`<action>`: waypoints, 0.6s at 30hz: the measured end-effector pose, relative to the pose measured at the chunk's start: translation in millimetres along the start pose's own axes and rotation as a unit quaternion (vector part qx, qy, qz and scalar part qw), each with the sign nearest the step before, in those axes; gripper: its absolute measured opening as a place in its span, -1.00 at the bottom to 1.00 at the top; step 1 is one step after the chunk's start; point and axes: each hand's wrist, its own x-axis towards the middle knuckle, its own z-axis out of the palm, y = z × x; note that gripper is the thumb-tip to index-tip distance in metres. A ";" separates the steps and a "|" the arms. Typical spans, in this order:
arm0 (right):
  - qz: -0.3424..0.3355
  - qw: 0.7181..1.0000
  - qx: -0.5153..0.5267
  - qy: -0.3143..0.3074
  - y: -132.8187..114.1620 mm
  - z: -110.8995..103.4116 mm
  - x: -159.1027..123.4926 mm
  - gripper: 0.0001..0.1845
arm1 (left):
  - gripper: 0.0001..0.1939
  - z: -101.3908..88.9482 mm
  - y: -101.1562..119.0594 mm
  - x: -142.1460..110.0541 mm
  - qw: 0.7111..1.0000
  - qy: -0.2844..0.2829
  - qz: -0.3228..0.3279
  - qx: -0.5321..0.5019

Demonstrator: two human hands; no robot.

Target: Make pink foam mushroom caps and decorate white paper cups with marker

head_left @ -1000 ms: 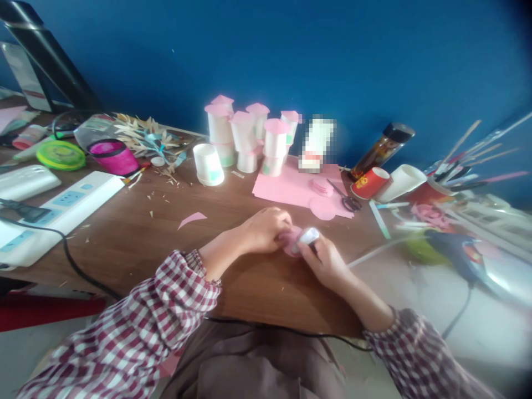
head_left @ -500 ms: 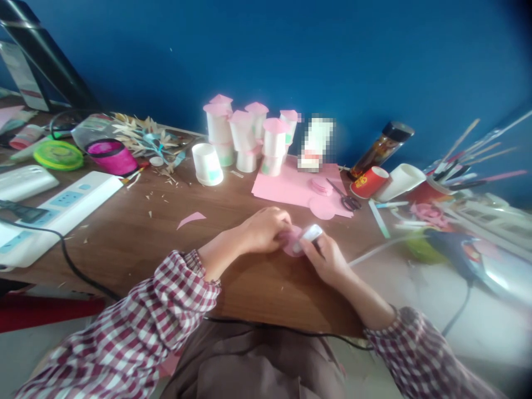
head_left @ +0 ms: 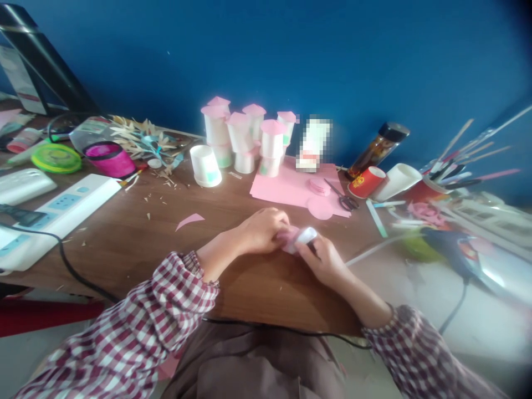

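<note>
My left hand (head_left: 266, 230) is closed, its fingers pinching a small pink paper piece (head_left: 287, 237) just above the table. In my right hand (head_left: 326, 257) is a short white tube that looks like a glue stick (head_left: 306, 235), the fingers wrapped round it. The glue stick's near end meets the pink paper, and blur hides the exact contact. Beyond my hands a pink paper circle (head_left: 320, 209) lies at the edge of pink sheets (head_left: 274, 188). A stack of pink circles (head_left: 319, 187) and black-handled scissors (head_left: 347, 203) rest there too.
Paper-cup towers with pink cone tops (head_left: 272, 147) stand at the back beside an upturned white cup (head_left: 205, 165). A power strip (head_left: 58, 219) lies left. On the right are a red cup (head_left: 366, 182), a dark-capped bottle (head_left: 378, 149) and a blurred glue gun (head_left: 453, 252).
The white glue stick in my right hand has shifted slightly over the pink paper and changed its tilt. My left hand keeps its pinch. The view has drifted a little.
</note>
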 end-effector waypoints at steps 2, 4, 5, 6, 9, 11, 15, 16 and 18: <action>0.005 1.000 -0.002 0.003 2.7 0.8 -0.9 -0.77 | -0.75 -1.0 0.7 -0.5 1.000 -0.005 0.006 -0.003; 0.002 1.000 -0.002 0.002 4.3 1.7 -1.1 -0.77 | -0.75 -1.8 1.3 -0.6 1.000 -0.007 0.008 -0.005; 0.001 1.000 -0.001 0.005 4.5 2.1 -0.9 -0.77 | -0.76 -2.1 1.4 -0.6 1.000 -0.006 0.007 -0.005; -0.002 1.000 0.000 0.008 4.3 2.4 -0.5 -0.77 | -0.76 -2.2 1.5 -0.5 1.000 -0.005 0.008 -0.004; -0.025 1.000 -0.009 -0.006 1.4 2.8 1.3 -0.73 | -0.78 -2.0 1.4 0.1 1.000 -0.006 0.013 0.004; -0.041 0.999 -0.020 -0.028 -1.7 2.4 2.4 -0.70 | -0.78 -1.7 1.3 0.7 1.000 -0.009 0.014 0.004; -0.013 0.999 0.035 -0.038 -3.4 -0.4 2.8 -0.74 | -0.78 -2.2 1.4 1.4 1.000 -0.008 0.010 0.000; 0.009 0.997 0.071 -0.021 -1.8 -1.5 2.6 -0.76 | -0.78 -2.7 1.5 1.2 1.000 -0.010 0.009 0.001; 0.062 0.985 0.153 0.042 4.0 -4.3 2.3 -0.76 | -0.76 -3.5 1.9 0.4 1.000 -0.019 0.009 0.006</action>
